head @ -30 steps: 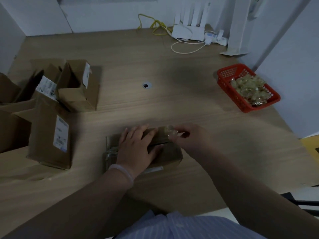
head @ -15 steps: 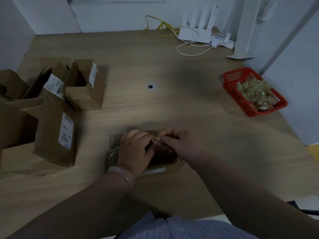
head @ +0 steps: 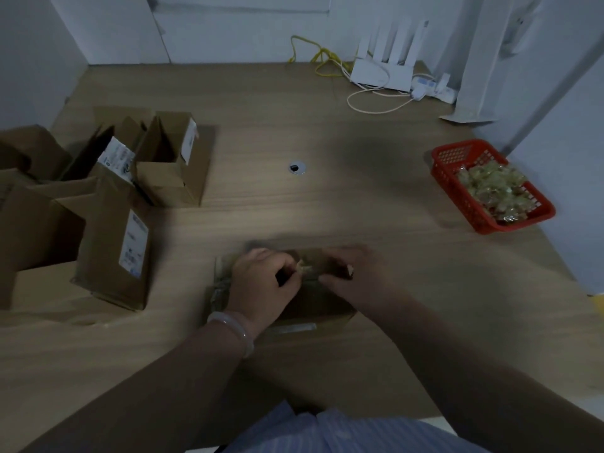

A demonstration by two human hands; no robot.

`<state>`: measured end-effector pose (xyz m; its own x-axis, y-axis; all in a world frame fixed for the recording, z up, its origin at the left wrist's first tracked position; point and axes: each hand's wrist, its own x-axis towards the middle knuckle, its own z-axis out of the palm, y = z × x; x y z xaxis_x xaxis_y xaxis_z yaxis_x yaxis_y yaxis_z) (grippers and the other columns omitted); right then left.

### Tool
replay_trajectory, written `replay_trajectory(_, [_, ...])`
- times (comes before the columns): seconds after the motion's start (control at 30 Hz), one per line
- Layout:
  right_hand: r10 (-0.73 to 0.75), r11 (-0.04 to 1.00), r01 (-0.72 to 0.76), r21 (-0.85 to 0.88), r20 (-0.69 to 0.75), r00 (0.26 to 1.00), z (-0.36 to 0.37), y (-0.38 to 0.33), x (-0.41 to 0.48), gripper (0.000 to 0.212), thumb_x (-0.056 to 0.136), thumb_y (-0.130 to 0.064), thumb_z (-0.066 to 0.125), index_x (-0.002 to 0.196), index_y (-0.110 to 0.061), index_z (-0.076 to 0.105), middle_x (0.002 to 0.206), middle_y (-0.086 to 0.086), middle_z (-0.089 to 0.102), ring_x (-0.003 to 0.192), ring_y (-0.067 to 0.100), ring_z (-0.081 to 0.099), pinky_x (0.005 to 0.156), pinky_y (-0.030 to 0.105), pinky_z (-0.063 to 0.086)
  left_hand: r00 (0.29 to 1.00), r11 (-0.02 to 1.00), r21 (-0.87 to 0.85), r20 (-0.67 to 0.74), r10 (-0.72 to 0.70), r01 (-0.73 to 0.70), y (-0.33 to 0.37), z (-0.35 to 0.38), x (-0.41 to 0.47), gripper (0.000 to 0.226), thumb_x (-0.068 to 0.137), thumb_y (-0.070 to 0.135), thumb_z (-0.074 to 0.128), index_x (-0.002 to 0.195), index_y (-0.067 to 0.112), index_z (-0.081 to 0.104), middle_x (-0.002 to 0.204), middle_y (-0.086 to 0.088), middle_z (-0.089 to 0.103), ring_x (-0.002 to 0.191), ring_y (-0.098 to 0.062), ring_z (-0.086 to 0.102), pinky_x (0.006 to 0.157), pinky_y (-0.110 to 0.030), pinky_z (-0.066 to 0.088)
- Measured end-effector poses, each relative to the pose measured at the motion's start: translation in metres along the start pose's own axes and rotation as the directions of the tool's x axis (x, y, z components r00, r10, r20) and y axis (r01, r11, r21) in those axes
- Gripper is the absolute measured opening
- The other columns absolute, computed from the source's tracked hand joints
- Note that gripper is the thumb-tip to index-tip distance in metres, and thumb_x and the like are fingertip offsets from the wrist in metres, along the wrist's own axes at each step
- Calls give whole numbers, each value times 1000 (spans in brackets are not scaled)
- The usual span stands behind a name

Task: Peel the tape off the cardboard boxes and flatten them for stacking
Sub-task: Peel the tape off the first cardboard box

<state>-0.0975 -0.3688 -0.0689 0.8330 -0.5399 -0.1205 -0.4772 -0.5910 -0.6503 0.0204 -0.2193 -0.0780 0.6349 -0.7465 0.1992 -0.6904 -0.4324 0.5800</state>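
A small brown cardboard box (head: 313, 308) lies near the table's front edge, mostly under my hands. My left hand (head: 261, 282) is curled on the box's left half and pinches a crumpled wad of peeled tape (head: 302, 268) at its fingertips. My right hand (head: 356, 276) rests on the box's right half, fingers bent onto the top and touching the box beside the wad. Loose clear tape (head: 219, 289) bunches at the box's left end. Much of the box top is hidden by both hands.
Several opened cardboard boxes (head: 108, 204) with white labels crowd the table's left side. A red basket (head: 457, 178) of balled tape sits at the right. A grommet hole (head: 297, 167) marks mid-table. A router (head: 382, 73) and cables lie at the back wall.
My right hand moved left from the box's right end to meet my left hand. My left hand curled from flat and now pinches the tape wad.
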Motion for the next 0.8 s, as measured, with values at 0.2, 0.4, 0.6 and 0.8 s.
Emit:
replay_trajectory(0.2, [-118, 971, 136, -199, 102, 988, 6, 6, -9, 65, 78, -41, 73, 138, -28, 51, 138, -6, 42, 127, 16, 36, 111, 22, 23, 992, 991, -43, -37, -125, 123, 8, -4, -2, 9, 89, 21, 61, 84, 15, 58, 67, 2, 57, 66, -24, 55, 64, -30, 36])
replay_trajectory(0.4, [-149, 949, 173, -262, 109, 983, 9, 8, -6, 67, 80, -47, 69, 141, -31, 46, 137, -6, 40, 126, 16, 34, 110, 21, 23, 994, 976, 199, -89, -67, 84, 1, -26, -7, 19, 88, 28, 50, 88, 18, 66, 78, -3, 68, 80, -29, 62, 79, -42, 46])
replay_trajectory(0.6, [-164, 900, 216, -378, 166, 973, 14, 7, -4, 63, 85, -50, 59, 143, -42, 36, 149, -5, 28, 135, 21, 27, 112, 33, 27, 960, 847, 469, 5, 280, -250, -2, -25, -24, 25, 84, 32, 50, 85, 29, 74, 78, 8, 68, 79, -23, 62, 82, -36, 37])
replay_trajectory(0.8, [-204, 864, 273, -424, 201, 958, 12, 4, -2, 63, 87, -52, 53, 145, -41, 32, 153, -9, 24, 138, 19, 23, 109, 33, 22, 992, 966, 232, 24, -125, 116, 17, -11, -22, 26, 84, 49, 51, 97, 36, 70, 92, 13, 67, 97, -17, 59, 86, -35, 38])
